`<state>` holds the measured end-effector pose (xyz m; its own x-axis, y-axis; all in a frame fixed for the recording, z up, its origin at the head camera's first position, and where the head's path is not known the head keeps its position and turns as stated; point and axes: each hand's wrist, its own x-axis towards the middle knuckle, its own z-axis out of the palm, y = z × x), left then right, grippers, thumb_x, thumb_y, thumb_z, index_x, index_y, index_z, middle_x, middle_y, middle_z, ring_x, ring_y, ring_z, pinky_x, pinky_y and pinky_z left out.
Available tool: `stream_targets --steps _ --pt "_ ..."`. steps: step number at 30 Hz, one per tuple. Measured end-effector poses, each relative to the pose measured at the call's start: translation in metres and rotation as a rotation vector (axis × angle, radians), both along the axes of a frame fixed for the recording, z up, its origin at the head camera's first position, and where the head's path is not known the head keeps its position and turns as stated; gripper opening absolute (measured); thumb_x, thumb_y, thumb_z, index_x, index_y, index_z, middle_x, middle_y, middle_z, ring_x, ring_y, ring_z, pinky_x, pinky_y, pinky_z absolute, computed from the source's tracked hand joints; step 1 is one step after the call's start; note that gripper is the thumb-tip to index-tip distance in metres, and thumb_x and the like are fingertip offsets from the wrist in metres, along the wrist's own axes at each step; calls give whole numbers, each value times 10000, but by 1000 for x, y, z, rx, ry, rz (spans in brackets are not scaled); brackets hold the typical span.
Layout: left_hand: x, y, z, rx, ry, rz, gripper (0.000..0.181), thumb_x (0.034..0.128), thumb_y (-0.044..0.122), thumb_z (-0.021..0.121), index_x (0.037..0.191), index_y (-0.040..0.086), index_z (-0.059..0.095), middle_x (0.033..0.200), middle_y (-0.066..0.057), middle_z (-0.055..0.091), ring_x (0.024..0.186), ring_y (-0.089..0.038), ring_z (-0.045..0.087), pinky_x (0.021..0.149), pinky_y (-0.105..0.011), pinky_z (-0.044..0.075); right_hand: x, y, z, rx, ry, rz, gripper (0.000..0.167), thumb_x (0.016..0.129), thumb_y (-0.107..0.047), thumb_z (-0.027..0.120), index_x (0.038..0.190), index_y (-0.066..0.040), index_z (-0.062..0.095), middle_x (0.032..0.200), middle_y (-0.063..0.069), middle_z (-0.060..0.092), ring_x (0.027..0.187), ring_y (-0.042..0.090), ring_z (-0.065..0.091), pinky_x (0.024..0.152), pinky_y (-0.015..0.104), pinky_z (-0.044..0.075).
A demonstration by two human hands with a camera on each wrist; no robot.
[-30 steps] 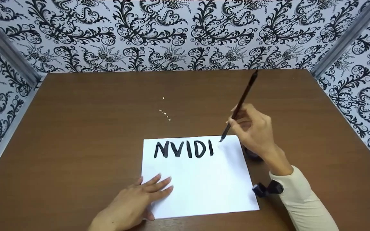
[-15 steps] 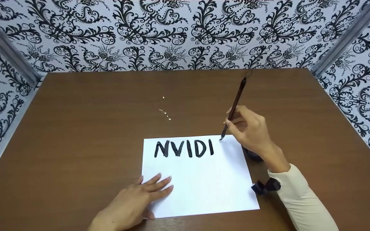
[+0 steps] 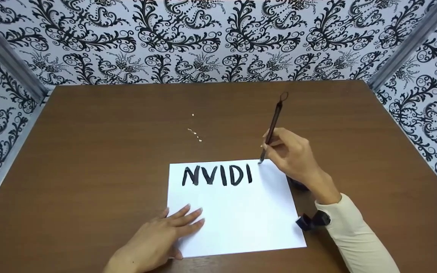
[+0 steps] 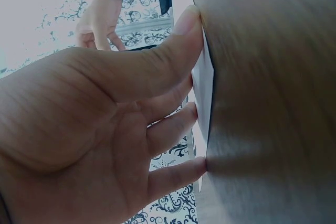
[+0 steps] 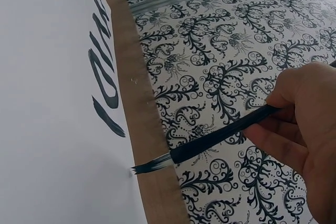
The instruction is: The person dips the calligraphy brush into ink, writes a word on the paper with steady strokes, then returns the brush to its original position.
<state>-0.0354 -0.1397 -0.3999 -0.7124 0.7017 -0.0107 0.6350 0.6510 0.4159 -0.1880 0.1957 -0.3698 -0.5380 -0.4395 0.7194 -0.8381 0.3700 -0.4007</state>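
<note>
My right hand (image 3: 294, 153) pinches a dark paintbrush (image 3: 273, 123) by its handle, fingers above the ferrule. Its black-stained bristles (image 5: 152, 165) are at the top edge of a white sheet of paper (image 3: 237, 220), just right of the painted letters. Those black letters (image 3: 218, 175) read NVIDI along the upper part of the sheet. In the right wrist view the bristle tip is at the paper surface or very close to it. At the lower left corner my left hand (image 3: 161, 235) rests on the sheet with spread fingers; the left wrist view shows its fingertips against the paper.
A dark round object (image 3: 298, 184) sits partly hidden behind my right wrist at the paper's right edge. Small pale flecks (image 3: 194, 133) mark the brown table (image 3: 101, 151). Patterned panels (image 3: 180, 41) stand at the back and sides. A black camera (image 3: 313, 220) is on the right wrist.
My right hand has moved slightly left, and the brush has become more upright, its tip shifting a little toward the paper's top edge. The left hand and letters stay the same.
</note>
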Motion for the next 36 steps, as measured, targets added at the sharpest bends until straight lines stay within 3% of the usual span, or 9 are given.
stream_targets --steps 20,36 --pt "-1 -1 -2 7 25 -8 767 725 338 731 1422 152 474 1495 0 383 1356 -261 359 1008 -590 342 3 -6 -1 31 -50 50 222 802 114 639 1008 47 591 887 133 651 741 199 685 637 185 543" --pt "-2 0 -1 -12 -3 -6 783 716 254 770 1430 159 462 1503 3 368 1362 -265 348 1011 -597 332 7 -9 1 45 -41 82 271 772 133 650 1019 34 602 885 101 662 722 209 689 602 239 560"
